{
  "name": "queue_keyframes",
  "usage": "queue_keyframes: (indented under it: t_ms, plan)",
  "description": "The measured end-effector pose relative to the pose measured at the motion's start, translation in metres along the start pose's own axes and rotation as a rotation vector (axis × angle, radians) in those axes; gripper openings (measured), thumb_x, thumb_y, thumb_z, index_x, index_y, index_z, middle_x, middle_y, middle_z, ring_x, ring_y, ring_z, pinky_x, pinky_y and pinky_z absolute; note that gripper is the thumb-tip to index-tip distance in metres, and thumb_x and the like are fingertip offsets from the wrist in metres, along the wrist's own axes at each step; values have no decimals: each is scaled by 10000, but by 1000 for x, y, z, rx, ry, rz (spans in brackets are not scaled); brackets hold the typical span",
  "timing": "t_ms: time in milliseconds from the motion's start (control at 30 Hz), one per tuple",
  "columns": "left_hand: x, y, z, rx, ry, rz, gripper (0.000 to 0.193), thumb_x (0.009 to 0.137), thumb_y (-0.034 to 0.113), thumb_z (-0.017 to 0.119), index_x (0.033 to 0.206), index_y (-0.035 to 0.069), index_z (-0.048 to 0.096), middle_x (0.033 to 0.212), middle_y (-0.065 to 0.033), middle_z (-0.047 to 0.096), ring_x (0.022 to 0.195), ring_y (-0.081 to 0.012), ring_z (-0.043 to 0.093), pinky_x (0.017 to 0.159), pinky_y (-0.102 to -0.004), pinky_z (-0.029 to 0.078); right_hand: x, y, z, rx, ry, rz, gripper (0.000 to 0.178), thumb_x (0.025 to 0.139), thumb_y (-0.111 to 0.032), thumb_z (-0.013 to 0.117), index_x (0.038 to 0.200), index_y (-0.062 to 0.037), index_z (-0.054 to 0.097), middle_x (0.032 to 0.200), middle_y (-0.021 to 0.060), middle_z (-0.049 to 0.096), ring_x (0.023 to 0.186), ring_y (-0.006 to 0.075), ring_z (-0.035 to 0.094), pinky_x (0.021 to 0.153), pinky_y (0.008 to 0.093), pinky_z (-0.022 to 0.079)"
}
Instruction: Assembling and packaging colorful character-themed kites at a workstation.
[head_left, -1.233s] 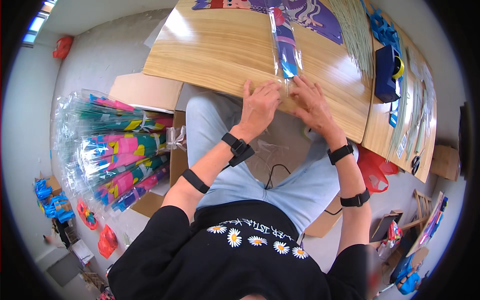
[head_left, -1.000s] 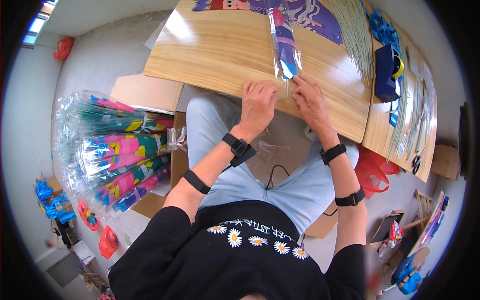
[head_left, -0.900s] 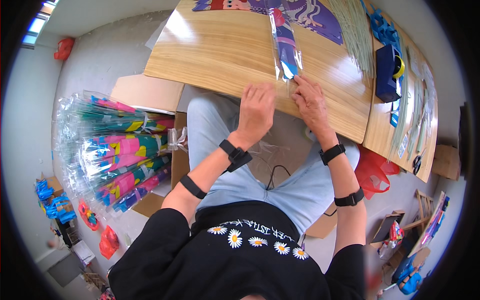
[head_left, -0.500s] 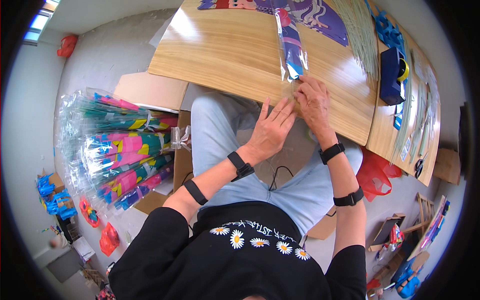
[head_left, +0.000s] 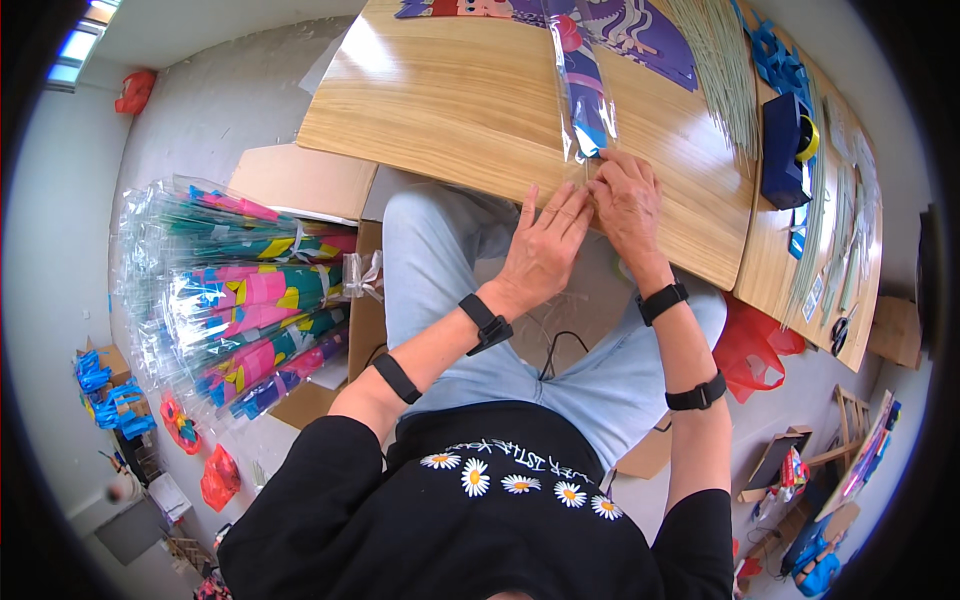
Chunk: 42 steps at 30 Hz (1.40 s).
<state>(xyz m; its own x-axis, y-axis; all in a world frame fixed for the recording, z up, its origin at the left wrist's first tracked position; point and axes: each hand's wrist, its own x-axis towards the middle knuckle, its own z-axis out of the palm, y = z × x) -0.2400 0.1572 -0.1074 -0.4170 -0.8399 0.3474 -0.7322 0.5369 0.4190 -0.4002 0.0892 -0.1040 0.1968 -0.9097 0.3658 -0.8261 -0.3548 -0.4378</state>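
Note:
A clear plastic sleeve [head_left: 583, 95] with a rolled purple, pink and blue printed piece inside lies lengthwise on the wooden table, its lower end at the front edge. My right hand [head_left: 628, 205] is closed at that lower end, the thumb and fingers pinching the plastic. Beside it, at the table edge, my left hand [head_left: 545, 245] has its fingers stretched out and the thumb side apart. Its fingertips are near or on the end of the sleeve; whether they grip any film cannot be made out.
Purple printed sheets [head_left: 640, 45] and a bundle of thin pale sticks [head_left: 715, 75] lie farther back. A dark blue tape dispenser [head_left: 785, 155] and scissors [head_left: 838, 335] are on the right. Left of my knees, many sleeved colourful rolls [head_left: 250, 300] rest across a cardboard box [head_left: 368, 270].
My left hand has shifted slightly toward the right hand and up. The right hand and the sleeve look almost unmoved.

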Motion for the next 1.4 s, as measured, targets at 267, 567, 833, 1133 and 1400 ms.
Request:
queue_keyframes:
  t_ms: [267, 567, 833, 1133, 1400]
  plan:
    - [1, -1, 0, 12, -14, -9, 709, 691, 78, 753, 1355, -13, 523, 1441, -152, 491, 1415, -301, 378, 1183, -576, 176, 2, -3, 2, -46, 0, 19, 86, 796, -148, 681, 852, -93, 645, 1181, 8, 644, 1115, 270, 546, 967, 447, 390]
    - [1, -2, 2, 2, -26, -18, 732, 684, 89, 767, 1365, -4, 515, 1458, -147, 473, 1412, -295, 380, 1177, -588, 171, 3, -3, 3, -80, 2, 31, 104, 802, -160, 680, 876, -91, 654, 1187, 7, 639, 1121, 272, 545, 960, 446, 399]
    - [3, -2, 1, 13, -34, -22, 740, 687, 88, 763, 1375, -2, 506, 1467, -144, 463, 1411, -294, 381, 1171, -594, 173, 4, -5, 2, -86, 5, 19, 105, 806, -148, 667, 885, -81, 656, 1178, 12, 633, 1104, 276, 547, 946, 446, 407]
    - [4, -1, 2, 35, -51, -37, 740, 699, 104, 768, 1384, 18, 499, 1473, -128, 456, 1409, -280, 384, 1134, -660, 177, 5, -6, 1, -101, 32, 9, 116, 794, -140, 675, 889, -75, 664, 1147, 17, 642, 1074, 280, 559, 923, 434, 425]
    - [8, 0, -2, 51, -61, -53, 724, 696, 186, 805, 1354, 62, 531, 1431, -93, 492, 1375, -258, 421, 1095, -675, 224, 3, 35, -22, 453, 50, 475, 136, 821, -107, 714, 924, -33, 665, 969, 118, 658, 920, 279, 598, 785, 371, 471]
